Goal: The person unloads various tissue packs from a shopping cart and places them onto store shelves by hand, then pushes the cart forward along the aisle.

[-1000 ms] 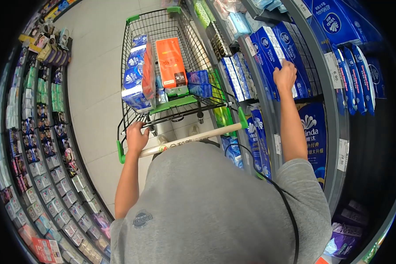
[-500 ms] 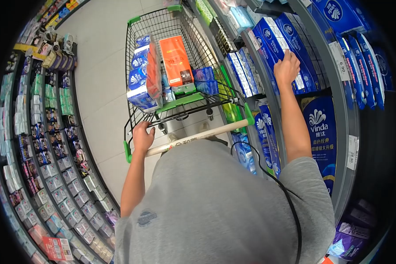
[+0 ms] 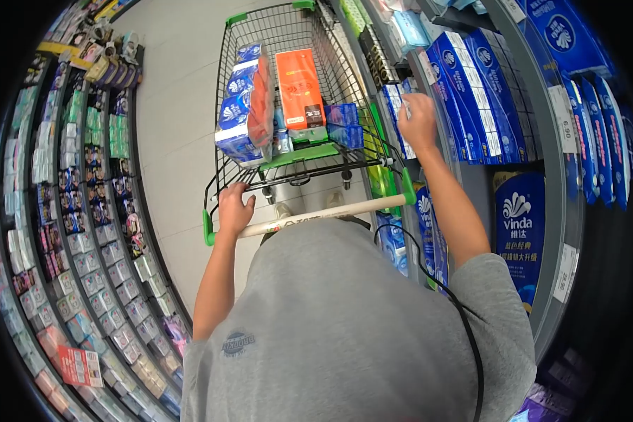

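Note:
My left hand is at the left rear of the shopping cart, its fingers bent over the frame beside the pale handle. My right hand is raised with its fingers curled, in front of small blue-and-white packs on the right shelf. Whether it holds anything is unclear; a small pale spot shows at the fingertips. The cart holds a blue tissue bundle, an orange pack and smaller blue packs. Large blue tissue packs stand right of my right hand.
Shelves of small packaged goods curve along the left. Tiled floor lies between them and the cart. More blue packs and price tags line the right shelf. A black cable runs over my right side.
My right hand has left the large blue tissue packs and moved left, toward the cart. My left hand stays at the cart's rear. The whole view has shifted slightly.

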{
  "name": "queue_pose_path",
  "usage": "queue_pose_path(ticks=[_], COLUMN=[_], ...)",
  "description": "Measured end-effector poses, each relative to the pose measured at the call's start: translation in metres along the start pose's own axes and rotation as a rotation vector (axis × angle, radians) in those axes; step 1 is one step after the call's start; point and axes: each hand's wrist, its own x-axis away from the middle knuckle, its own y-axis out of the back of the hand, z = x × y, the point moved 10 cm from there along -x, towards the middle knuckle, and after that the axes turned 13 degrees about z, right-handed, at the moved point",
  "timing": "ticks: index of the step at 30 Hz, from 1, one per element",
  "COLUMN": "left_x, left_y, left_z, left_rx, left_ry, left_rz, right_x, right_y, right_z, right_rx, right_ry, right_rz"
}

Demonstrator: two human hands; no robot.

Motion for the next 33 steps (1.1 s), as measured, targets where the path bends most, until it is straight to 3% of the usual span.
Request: queue_pose_path(ticks=[2, 3, 5, 8, 11, 14, 17, 24, 27, 33], left_x=[0.005, 0.008, 0.016, 0.039, 0.066, 0.091, 0.105, 0.116, 0.115, 0.109], left_y=[-0.003, -0.001, 0.005, 0.018, 0.007, 0.001, 0.013, 0.01, 0.01, 0.015], left_z=[-0.002, -0.006, -0.01, -0.027, -0.034, -0.045, -0.064, -0.069, -0.069, -0.052], left_rx=[-0.017, -0.006, 0.038, 0.192, -0.021, -0.099, -0.038, 0.059, 0.06, 0.125], left_ry=[0.079, 0.069, 0.046, 0.096, 0.153, 0.228, 0.284, 0.318, 0.304, 0.269], left_rz=[0.069, 0.029, -0.038, -0.169, -0.141, -0.162, -0.224, -0.261, -0.262, -0.289], right_x=[0.0, 0.0, 0.001, 0.002, -0.002, -0.001, 0.007, 0.005, -0.004, -0.052], right_y=[-0.058, -0.073, -0.134, -0.199, -0.245, -0.287, -0.324, -0.336, -0.316, -0.235], right_z=[0.0, 0.003, 0.004, 0.008, 0.011, 0.006, -0.012, -0.012, -0.001, 0.033], right_rx=[-0.09, -0.111, -0.096, -0.012, 0.061, 0.248, 0.364, 0.61, 0.605, 0.412], right_ry=[-0.062, -0.048, -0.176, -0.172, -0.068, -0.05, -0.073, 0.057, 0.072, 0.046], right_rz=[0.241, 0.245, 0.514, 0.765, 0.775, 0.952, 1.012, 1.007, 1.109, 0.947])
